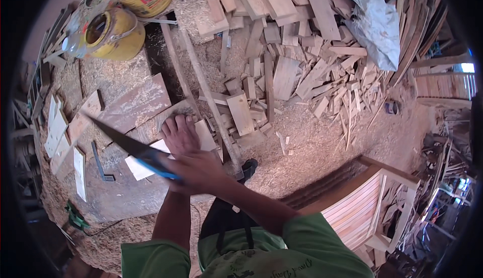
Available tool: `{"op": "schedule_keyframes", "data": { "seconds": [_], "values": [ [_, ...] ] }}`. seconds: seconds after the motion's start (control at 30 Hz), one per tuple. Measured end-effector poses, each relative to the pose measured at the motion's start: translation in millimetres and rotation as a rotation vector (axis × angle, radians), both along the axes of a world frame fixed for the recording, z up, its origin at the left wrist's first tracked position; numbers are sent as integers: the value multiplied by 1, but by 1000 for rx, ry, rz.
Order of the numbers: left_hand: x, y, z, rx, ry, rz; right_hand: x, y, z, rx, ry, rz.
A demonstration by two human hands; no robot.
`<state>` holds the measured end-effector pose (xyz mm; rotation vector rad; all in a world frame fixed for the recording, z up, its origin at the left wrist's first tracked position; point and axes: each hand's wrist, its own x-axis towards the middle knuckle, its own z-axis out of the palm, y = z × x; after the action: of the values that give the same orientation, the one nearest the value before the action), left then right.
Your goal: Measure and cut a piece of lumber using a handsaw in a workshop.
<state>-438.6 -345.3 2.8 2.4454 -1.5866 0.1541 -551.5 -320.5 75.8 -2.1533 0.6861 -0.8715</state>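
Near the front of the dusty counter [133, 200], a pale short board [205, 136] lies under the left hand [181, 131], partly covered by it. That hand rests on top with its fingers slightly bent; whether they hook under an edge I cannot tell. Just nearer the body, the right hand [197, 170] is closed around the blue handle of a hand saw [123, 140], whose dark blade points away to the left, over the counter. The blade is blurred, so whether its teeth touch wood is unclear.

The saw should feel light for its length, with most of its weight back at the handle. Its handle looks rigid and is the place to hold it, in a full grip with the wrist in line. The blade, thin steel by its look, probably flexes sideways and could bend or bind if twisted; its toothed edge is no place for fingers.

The board looks dry, stiff and fairly light, unlikely to break from pressing, though a thin end might split. Sawdust on the counter could let it slide, so a broad palm pressing down, well clear of the blade, would serve better than fingertips. Rough edges may leave splinters; the flat face seems the kinder hold.
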Motion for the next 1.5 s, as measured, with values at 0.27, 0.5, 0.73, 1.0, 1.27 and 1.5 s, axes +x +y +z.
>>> {"op": "schedule_keyframes", "data": {
  "seconds": [0.27,0.5,0.73,1.0,1.27,1.5],
  "values": [
    [-1,-1,10,-83,33,-160,147,-26,-37,6,-17,297],
    [2,-1,3,-45,43,-160,-71,-116,-132,1128,-539,-629],
    [1,-6,4,-79,32,-186,-107,-128,-342,1224,-394,-809],
    [1,-6,3,-91,29,-196,-132,-112,-366,1715,-476,-724],
    [1,-5,3,-88,18,-188,-130,-29,-365,1830,-867,-829],
    [1,-7,5,-76,16,-181,-216,32,-224,1558,-458,-904]
  ]
}}
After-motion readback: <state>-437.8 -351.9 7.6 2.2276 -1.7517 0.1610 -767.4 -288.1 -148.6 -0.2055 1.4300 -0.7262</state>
